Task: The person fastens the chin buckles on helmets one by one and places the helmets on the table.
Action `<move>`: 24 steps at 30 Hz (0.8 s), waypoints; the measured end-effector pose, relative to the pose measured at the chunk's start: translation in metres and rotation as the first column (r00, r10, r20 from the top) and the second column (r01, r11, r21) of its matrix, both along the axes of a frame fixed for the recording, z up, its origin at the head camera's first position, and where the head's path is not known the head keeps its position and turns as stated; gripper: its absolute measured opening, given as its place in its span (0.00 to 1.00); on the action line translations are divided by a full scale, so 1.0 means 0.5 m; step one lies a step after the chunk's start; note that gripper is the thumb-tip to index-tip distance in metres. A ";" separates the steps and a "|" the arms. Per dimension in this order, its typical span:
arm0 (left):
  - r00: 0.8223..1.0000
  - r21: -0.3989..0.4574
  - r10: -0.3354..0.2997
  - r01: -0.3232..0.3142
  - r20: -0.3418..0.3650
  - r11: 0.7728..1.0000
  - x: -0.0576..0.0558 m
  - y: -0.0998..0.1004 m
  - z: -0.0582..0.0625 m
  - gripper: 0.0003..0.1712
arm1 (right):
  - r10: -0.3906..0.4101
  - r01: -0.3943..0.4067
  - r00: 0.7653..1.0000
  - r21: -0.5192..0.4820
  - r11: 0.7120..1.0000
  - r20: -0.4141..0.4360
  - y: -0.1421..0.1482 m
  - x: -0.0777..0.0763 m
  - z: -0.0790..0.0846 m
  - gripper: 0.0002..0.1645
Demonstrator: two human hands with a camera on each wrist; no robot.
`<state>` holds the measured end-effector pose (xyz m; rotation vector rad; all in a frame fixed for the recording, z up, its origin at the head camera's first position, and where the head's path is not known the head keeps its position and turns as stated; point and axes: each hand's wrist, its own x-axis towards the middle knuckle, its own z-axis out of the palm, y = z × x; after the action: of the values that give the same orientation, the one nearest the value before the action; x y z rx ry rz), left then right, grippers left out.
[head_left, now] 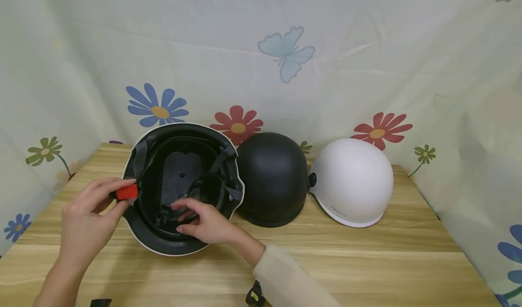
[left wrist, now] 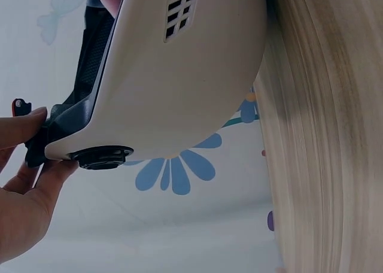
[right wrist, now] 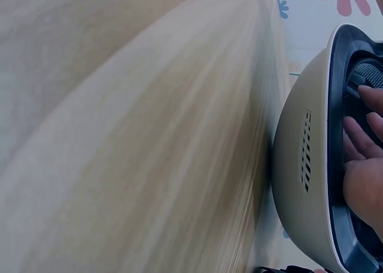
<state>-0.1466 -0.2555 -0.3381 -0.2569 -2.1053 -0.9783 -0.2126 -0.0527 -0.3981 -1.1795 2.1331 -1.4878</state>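
A white helmet [head_left: 146,242] lies upturned on the table at the left, its black lining and straps facing up. My left hand [head_left: 87,218] pinches a red buckle [head_left: 127,192] at the helmet's left rim; in the left wrist view, its fingers are by the black edge near a round black knob [left wrist: 103,157]. My right hand [head_left: 208,223] reaches inside the helmet, thumb and fingers apart. In the right wrist view, a fingertip is at a dark strap piece [right wrist: 356,84] inside; whether it touches is unclear.
A black helmet [head_left: 271,180] stands dome up right of the upturned one, with another white helmet [head_left: 355,180] beside it. All are on a wooden table [head_left: 367,270]. A patterned cloth [head_left: 228,71] hangs behind. Small black items [head_left: 255,294] show at the front edge.
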 end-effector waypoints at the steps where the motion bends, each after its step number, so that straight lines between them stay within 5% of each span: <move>1: 1.000 0.000 0.001 -0.001 0.001 1.000 0.000 0.000 0.000 0.25 | 0.010 -0.010 1.000 -0.005 1.000 0.002 -0.001 0.000 0.000 0.27; 10: 1.000 -0.006 0.001 -0.001 -0.004 1.000 0.001 0.002 0.000 0.25 | 0.090 -0.087 0.993 -0.038 0.995 0.072 -0.006 0.000 -0.002 0.29; 24: 1.000 -0.006 -0.007 0.007 -0.012 1.000 0.000 0.000 -0.009 0.25 | -0.111 0.119 0.987 0.065 0.991 -0.117 -0.016 -0.010 -0.011 0.24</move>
<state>-0.1468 -0.2557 -0.3425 -0.2725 -2.0981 -0.9729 -0.2177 -0.0605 -0.4038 -1.1585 2.3461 -1.4085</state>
